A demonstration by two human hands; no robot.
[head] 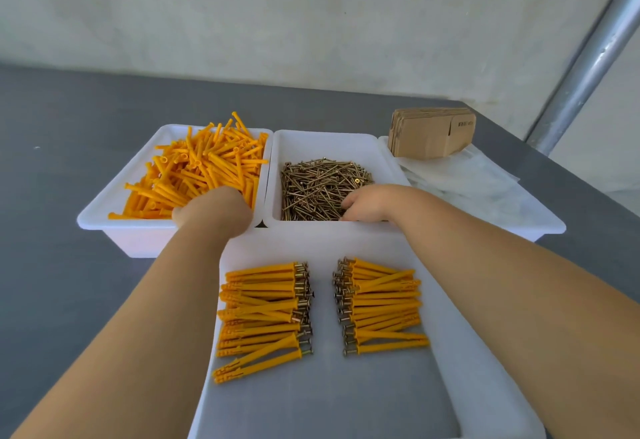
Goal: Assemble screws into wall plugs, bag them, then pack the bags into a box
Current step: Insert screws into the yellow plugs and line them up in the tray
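Loose orange wall plugs (pixel 204 164) fill the left white tub (pixel 104 220). My left hand (pixel 216 210) reaches into that pile, its fingers buried among the plugs and hidden. Brass screws (pixel 318 182) lie heaped in the middle white tub (pixel 332 142). My right hand (pixel 363 203) is down in the screws with its fingers curled into the heap; what they hold is hidden. In the near white tray (pixel 467 352) lie two stacks of plugs with screws in them, a left stack (pixel 263 314) and a right stack (pixel 381 307).
A bundle of flat cardboard boxes (pixel 431 132) rests on clear plastic bags (pixel 460 175) in a third white tub (pixel 540 227) at the right. A metal pole (pixel 588 67) slants up at the far right. The grey table (pixel 52 161) ends at a pale wall behind.
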